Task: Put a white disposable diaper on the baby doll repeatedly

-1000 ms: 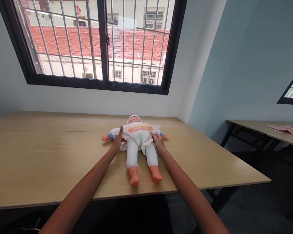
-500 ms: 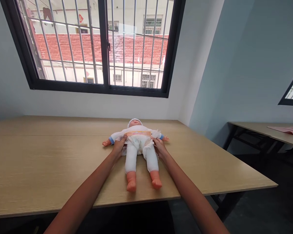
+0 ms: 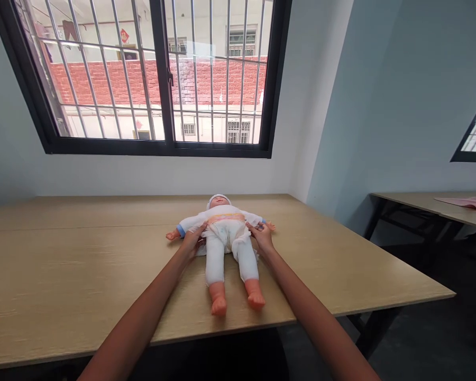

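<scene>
A baby doll (image 3: 215,264) in white clothes and a white cap lies on its back on the wooden table (image 3: 83,280), feet towards me and arms spread. Around its hips is a white diaper (image 3: 227,230) with an orange and pink band (image 3: 226,217) across the waist. My left hand (image 3: 194,238) is at the diaper's left side, fingers at the waist edge; whether they pinch it is too small to tell. At the right side, my right hand (image 3: 261,236) touches the diaper's edge with its fingers somewhat spread, close to the doll's blue cuff.
The table's front edge runs just below the doll's feet, and its right corner juts out. Behind it are a wall and a barred window (image 3: 170,148). A second table (image 3: 412,200) at the right bears a pink cloth (image 3: 470,202).
White material that stood up by the doll's arm at the right now lies flatter. The fingers of my right hand have spread more. The view has shifted slightly.
</scene>
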{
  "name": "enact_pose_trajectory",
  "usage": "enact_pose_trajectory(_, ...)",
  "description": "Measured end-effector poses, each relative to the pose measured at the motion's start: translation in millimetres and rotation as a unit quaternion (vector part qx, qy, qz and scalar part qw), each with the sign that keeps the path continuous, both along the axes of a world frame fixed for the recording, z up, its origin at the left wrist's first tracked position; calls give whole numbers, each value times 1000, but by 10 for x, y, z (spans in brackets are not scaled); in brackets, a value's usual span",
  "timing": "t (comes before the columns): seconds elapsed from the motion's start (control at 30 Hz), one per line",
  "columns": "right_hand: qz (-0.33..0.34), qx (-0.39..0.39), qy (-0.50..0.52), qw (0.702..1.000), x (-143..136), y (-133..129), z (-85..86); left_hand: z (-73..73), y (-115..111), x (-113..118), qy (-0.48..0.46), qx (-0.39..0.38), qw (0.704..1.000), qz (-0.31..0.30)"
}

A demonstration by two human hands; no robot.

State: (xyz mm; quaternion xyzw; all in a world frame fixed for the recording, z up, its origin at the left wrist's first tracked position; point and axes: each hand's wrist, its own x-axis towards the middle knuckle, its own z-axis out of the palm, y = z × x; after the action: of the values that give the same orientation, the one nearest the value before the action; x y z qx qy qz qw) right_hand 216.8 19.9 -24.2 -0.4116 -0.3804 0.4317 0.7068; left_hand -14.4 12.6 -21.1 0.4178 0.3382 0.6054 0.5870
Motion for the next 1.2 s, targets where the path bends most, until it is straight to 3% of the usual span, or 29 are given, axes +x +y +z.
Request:
enact_pose_trajectory(0.13, -128, 2, -94, 987, 46, 20, -30, 28, -40, 12, 20, -8, 1000, 23)
enact_pose_trajectory(0.2, -149, 15, -125, 981, 60, 27, -31, 58, -67, 9, 34, -24, 997, 58)
enact_pose_trajectory(0.4, -10, 38, -130, 991, -19, -18, 39, 181, -119, -33, 60, -13, 967, 248)
enact_pose_trajectory(0.5, 21, 43, -107, 993, -54, -68, 80, 263, -178, -11, 103, 45, 950, 290)
enact_pose_trajectory(0.6, 50, 36, -59, 996, -43, -90, 106, 313, -260, 52, 163, 109, 950, 242)
enact_pose_trajectory(0.7, 90, 30, -17, 995, -14, -86, 130, 322, -323, 111, 169, 104, 965, 169)
enact_pose_trajectory(1.03, 136, 27, 123, 983, -18, -126, 224, 341, -339, 107, 92, 11, 994, 60)
enact_pose_trajectory(1.2, 159, 37, 140, 977, -5, -131, 250, 357, -254, 90, -1, 46, 997, 55)
